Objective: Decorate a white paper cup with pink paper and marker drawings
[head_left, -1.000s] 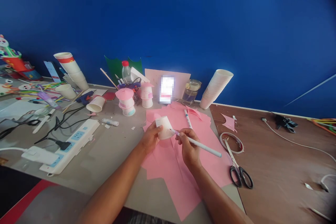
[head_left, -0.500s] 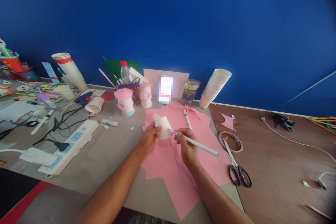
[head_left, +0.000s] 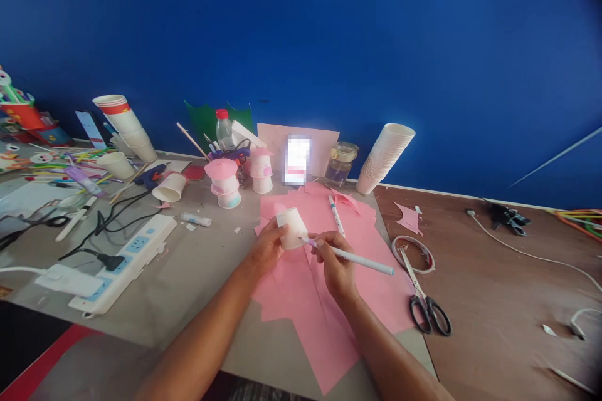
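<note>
My left hand (head_left: 268, 248) grips a small white paper cup (head_left: 292, 228), held upside down above the pink paper sheets (head_left: 320, 307). My right hand (head_left: 335, 263) pinches a white marker pen (head_left: 362, 259), whose purple tip touches the lower side of the cup. The pen's rear end points right toward the scissors. A second white pen (head_left: 335, 213) lies on the pink paper just behind my hands.
Black-handled scissors (head_left: 426, 301) and a tape ring (head_left: 414, 252) lie to the right on the brown table. A stack of white cups (head_left: 385, 156), a jar (head_left: 339, 164), pink-topped cup figures (head_left: 224, 182), a glue stick (head_left: 196, 219) and a power strip (head_left: 117, 260) with cables surround the work area.
The pen's tip has shifted slightly lower along the cup's side; the cup and both hands stay almost in place.
</note>
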{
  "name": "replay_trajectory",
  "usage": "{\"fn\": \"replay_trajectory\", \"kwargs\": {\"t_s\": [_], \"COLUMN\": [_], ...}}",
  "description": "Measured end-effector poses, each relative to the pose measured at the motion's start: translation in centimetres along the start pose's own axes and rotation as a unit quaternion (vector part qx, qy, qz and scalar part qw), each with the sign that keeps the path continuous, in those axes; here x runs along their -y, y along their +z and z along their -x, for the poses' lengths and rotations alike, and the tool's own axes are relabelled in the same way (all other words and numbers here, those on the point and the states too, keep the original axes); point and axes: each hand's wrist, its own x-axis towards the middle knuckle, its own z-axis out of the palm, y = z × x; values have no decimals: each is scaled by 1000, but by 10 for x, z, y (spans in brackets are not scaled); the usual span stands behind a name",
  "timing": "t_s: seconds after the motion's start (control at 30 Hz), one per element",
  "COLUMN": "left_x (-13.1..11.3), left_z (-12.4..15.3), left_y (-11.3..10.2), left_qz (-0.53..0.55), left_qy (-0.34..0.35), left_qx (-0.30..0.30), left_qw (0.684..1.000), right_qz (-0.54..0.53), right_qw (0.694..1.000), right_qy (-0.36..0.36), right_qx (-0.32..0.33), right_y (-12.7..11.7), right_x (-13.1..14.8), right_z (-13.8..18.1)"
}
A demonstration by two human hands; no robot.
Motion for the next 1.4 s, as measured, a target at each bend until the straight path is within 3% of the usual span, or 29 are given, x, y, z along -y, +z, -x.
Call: {"fn": "replay_trajectory", "kwargs": {"t_s": [0.13, 0.47, 0.93, 1.17, 1.4], "left_x": [1, -1, -1, 0, 1], "left_z": [-1, 2, -1, -1, 0], "left_y": [-1, 0, -1, -1, -2], "left_qz": [4, -6, 5, 18, 12], "left_qy": [-5, -9, 4, 2, 1], "left_qx": [6, 8, 10, 8, 24], "left_qw": [1000, 1000, 1000, 1000, 1000], "right_qz": [-16, -6, 9, -75, -63], "right_qw": [999, 999, 999, 996, 997], "right_qy": [-6, 0, 16, 10, 22], "right_qx": [-35, -33, 29, -38, -31], "right_y": [-3, 0, 0, -3, -4], "right_x": [-8, -3, 3, -8, -10], "right_z": [-3, -4, 0, -7, -8]}}
